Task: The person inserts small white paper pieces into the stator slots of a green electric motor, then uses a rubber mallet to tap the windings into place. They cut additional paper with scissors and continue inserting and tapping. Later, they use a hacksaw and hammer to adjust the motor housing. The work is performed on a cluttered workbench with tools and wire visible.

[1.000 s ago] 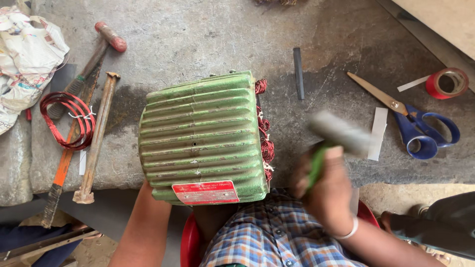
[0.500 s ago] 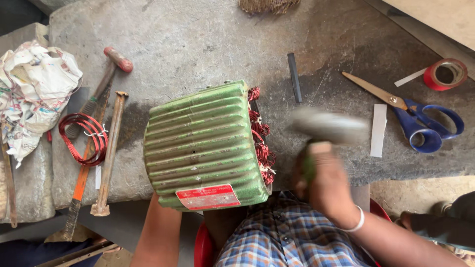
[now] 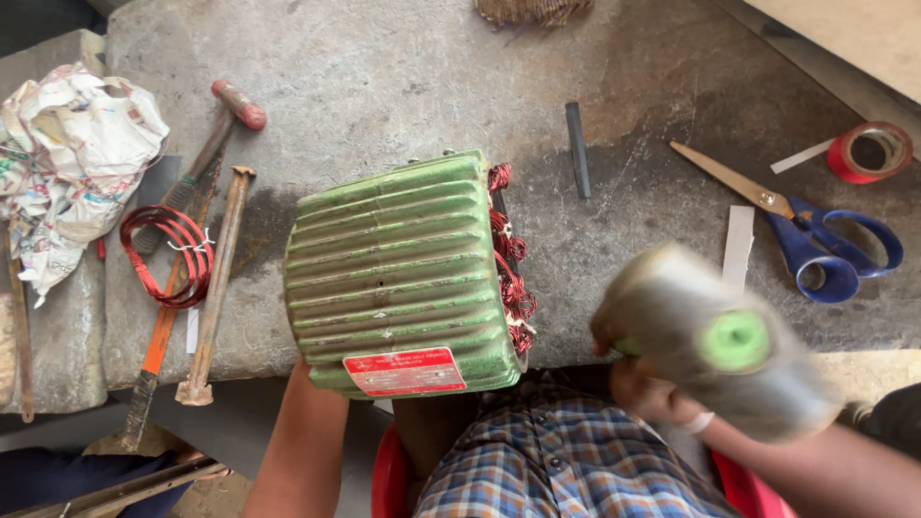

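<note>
A green ribbed motor housing (image 3: 398,273) lies on its side on the stone slab (image 3: 403,77). Red copper windings (image 3: 508,259) bulge from its right end, and a red label sits on its near edge. My left forearm (image 3: 302,436) reaches up to the housing's near edge, where the hand itself is hidden under it. My right hand (image 3: 652,393) is right of the housing and grips a mallet (image 3: 715,341) with a green handle end. The mallet is raised close to the camera and blurred.
Blue-handled scissors (image 3: 815,240), a roll of red tape (image 3: 868,152), white paper strips and a dark metal bar (image 3: 577,149) lie to the right. A hammer (image 3: 206,134), a long iron tool, a red wire coil (image 3: 168,254) and crumpled paper (image 3: 67,163) lie to the left.
My right hand has swung the mallet up from beside the windings toward the camera, so it looks much larger and blurred. The housing and my left arm have stayed put.
</note>
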`<state>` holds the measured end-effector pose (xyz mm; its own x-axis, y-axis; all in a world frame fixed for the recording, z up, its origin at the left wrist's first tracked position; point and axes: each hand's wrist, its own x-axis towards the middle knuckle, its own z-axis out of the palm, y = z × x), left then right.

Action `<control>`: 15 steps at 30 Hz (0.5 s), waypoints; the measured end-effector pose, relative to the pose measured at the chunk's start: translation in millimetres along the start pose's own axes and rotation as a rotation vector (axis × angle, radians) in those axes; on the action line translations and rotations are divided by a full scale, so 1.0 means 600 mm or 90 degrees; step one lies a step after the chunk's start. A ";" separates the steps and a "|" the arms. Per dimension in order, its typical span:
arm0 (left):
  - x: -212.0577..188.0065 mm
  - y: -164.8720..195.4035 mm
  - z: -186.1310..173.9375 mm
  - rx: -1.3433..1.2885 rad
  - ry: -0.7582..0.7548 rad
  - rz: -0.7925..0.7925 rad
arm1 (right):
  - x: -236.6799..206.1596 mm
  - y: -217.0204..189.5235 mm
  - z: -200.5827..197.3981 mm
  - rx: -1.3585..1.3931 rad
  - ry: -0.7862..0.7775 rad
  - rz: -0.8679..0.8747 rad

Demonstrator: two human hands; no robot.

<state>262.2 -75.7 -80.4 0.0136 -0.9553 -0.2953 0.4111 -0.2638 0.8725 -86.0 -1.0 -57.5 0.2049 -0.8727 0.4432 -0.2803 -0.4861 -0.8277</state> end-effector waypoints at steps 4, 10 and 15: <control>-0.010 -0.002 0.002 -0.002 0.007 -0.003 | 0.044 0.022 -0.034 -0.156 -0.107 -0.099; -0.006 0.001 0.001 -0.002 0.009 0.000 | 0.057 -0.005 -0.035 -0.105 -0.180 0.095; 0.000 0.005 -0.007 0.006 0.011 0.004 | 0.009 -0.030 -0.029 0.192 0.095 0.233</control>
<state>267.3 -75.8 -79.4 0.0325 -0.9544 -0.2968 0.4028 -0.2593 0.8778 -96.0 2.1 -34.0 0.0005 -0.9914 0.1310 -0.0205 -0.1310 -0.9912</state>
